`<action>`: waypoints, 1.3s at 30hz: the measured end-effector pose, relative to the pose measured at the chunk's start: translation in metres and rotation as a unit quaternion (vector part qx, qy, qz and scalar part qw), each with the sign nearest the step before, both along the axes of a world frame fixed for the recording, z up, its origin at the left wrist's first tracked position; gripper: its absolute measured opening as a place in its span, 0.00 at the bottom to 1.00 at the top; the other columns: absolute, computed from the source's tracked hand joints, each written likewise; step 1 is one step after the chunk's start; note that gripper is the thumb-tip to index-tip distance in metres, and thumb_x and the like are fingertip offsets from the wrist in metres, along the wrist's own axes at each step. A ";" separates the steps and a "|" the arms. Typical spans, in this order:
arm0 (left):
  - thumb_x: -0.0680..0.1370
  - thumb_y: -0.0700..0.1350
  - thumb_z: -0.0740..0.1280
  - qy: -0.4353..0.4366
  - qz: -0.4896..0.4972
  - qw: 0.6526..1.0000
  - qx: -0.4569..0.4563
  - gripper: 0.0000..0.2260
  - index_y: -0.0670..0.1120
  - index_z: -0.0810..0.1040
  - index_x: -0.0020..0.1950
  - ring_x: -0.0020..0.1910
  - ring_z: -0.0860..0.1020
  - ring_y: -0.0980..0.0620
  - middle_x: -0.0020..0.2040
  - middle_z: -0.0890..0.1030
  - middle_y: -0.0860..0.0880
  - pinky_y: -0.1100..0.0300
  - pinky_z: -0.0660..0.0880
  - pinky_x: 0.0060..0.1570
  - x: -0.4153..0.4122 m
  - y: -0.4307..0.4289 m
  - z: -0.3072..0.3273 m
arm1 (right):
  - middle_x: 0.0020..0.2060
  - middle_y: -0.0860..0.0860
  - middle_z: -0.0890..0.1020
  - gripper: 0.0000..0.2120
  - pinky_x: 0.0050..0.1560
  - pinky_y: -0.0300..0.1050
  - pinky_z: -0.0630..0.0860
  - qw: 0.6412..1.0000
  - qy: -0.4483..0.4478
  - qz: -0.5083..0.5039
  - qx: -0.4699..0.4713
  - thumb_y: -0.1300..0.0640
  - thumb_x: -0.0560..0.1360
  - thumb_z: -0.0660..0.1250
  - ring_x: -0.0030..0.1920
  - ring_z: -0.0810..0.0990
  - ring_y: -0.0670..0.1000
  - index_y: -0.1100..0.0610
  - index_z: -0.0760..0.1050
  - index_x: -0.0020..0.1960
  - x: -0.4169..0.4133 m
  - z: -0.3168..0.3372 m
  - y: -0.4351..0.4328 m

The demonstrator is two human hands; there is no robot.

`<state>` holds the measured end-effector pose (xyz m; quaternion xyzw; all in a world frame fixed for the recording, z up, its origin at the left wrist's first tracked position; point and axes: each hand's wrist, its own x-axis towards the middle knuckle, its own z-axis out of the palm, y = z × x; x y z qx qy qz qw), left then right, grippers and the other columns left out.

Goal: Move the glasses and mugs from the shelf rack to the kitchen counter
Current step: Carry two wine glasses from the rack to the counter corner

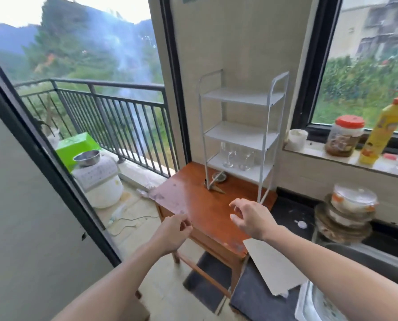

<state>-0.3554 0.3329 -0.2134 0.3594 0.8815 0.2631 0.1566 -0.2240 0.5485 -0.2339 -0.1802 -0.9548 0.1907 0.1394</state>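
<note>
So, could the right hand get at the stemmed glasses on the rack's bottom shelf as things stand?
Probably yes. The right hand is open and empty above the wooden table, in front of the shelf rack. The stemmed glasses stand on its lowest shelf, whose front is open, and nothing lies between.

Matt white metal rack (239,135), clear glossy glasses (237,156), glossy worn wood table (200,205), shiny steel bowl (86,157)

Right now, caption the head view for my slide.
Left hand and right hand, both empty, reach toward glasses on the lowest tier of the shelf rack.
</note>
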 end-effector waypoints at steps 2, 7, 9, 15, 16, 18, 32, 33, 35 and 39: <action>0.76 0.46 0.66 -0.002 -0.001 1.000 0.003 0.04 0.49 0.78 0.42 0.35 0.75 0.57 0.34 0.77 0.55 0.64 0.68 0.33 -0.031 0.014 -0.005 | 0.54 0.49 0.83 0.18 0.50 0.42 0.75 1.000 0.002 -0.016 -0.021 0.47 0.77 0.64 0.52 0.82 0.50 0.51 0.74 0.65 -0.025 -0.008 0.009; 0.77 0.44 0.66 -0.030 -0.063 0.997 0.022 0.08 0.53 0.76 0.38 0.38 0.77 0.54 0.35 0.78 0.54 0.64 0.71 0.36 -0.113 0.070 -0.017 | 0.52 0.48 0.82 0.19 0.51 0.46 0.76 0.994 -0.005 -0.098 -0.048 0.47 0.76 0.64 0.51 0.81 0.51 0.51 0.73 0.66 -0.089 -0.027 0.047; 0.77 0.45 0.66 -0.046 -0.092 0.994 0.025 0.08 0.55 0.75 0.38 0.36 0.77 0.56 0.35 0.78 0.55 0.66 0.70 0.35 -0.147 0.095 -0.022 | 0.51 0.48 0.82 0.20 0.53 0.47 0.76 0.985 0.007 -0.155 -0.075 0.48 0.76 0.65 0.52 0.80 0.51 0.52 0.73 0.66 -0.116 -0.034 0.065; 0.76 0.47 0.68 -0.101 -0.127 0.986 0.041 0.03 0.49 0.80 0.45 0.42 0.80 0.51 0.41 0.82 0.50 0.56 0.78 0.42 -0.232 0.168 -0.022 | 0.52 0.51 0.81 0.20 0.57 0.50 0.76 0.907 0.088 -0.336 -0.240 0.51 0.76 0.67 0.52 0.79 0.52 0.56 0.72 0.66 -0.180 -0.051 0.110; 0.76 0.46 0.68 -0.122 -0.126 0.984 0.045 0.03 0.48 0.80 0.46 0.42 0.79 0.50 0.42 0.82 0.48 0.55 0.77 0.44 -0.240 0.180 -0.021 | 0.53 0.51 0.81 0.20 0.56 0.49 0.77 0.889 0.108 -0.358 -0.264 0.51 0.76 0.67 0.52 0.79 0.51 0.56 0.72 0.67 -0.185 -0.053 0.117; 0.74 0.46 0.69 -0.169 -0.124 0.976 0.059 0.04 0.48 0.80 0.48 0.43 0.79 0.50 0.44 0.82 0.48 0.56 0.76 0.43 -0.253 0.205 -0.021 | 0.57 0.52 0.80 0.20 0.52 0.46 0.76 0.863 0.138 -0.385 -0.296 0.52 0.76 0.66 0.53 0.78 0.49 0.54 0.71 0.67 -0.195 -0.056 0.131; 0.70 0.50 0.77 -0.351 -0.142 0.912 0.157 0.29 0.50 0.70 0.67 0.59 0.76 0.51 0.59 0.76 0.51 0.57 0.71 0.55 -0.278 0.350 -0.077 | 0.50 0.44 0.80 0.17 0.43 0.36 0.70 0.791 0.316 -0.388 -0.353 0.56 0.68 0.71 0.53 0.77 0.44 0.52 0.74 0.56 -0.250 -0.094 0.200; 0.69 0.50 0.77 -0.356 -0.147 0.908 0.164 0.26 0.50 0.72 0.65 0.58 0.77 0.51 0.59 0.78 0.51 0.57 0.71 0.55 -0.278 0.355 -0.078 | 0.49 0.46 0.81 0.16 0.42 0.36 0.72 0.785 0.325 -0.385 -0.361 0.57 0.68 0.71 0.51 0.79 0.45 0.52 0.75 0.55 -0.251 -0.092 0.202; 0.70 0.50 0.76 -0.366 -0.161 0.900 0.175 0.22 0.50 0.75 0.61 0.55 0.78 0.52 0.56 0.80 0.51 0.57 0.73 0.53 -0.279 0.364 -0.076 | 0.42 0.47 0.83 0.11 0.37 0.36 0.76 0.773 0.350 -0.370 -0.377 0.62 0.67 0.70 0.43 0.81 0.45 0.51 0.77 0.47 -0.250 -0.085 0.205; 0.70 0.49 0.76 -0.388 -0.185 0.884 0.186 0.14 0.52 0.78 0.52 0.53 0.80 0.51 0.51 0.81 0.51 0.58 0.77 0.49 -0.281 0.372 -0.072 | 0.28 0.53 0.75 0.07 0.32 0.45 0.71 0.785 0.348 -0.344 -0.379 0.67 0.66 0.67 0.30 0.73 0.50 0.57 0.76 0.34 -0.247 -0.074 0.210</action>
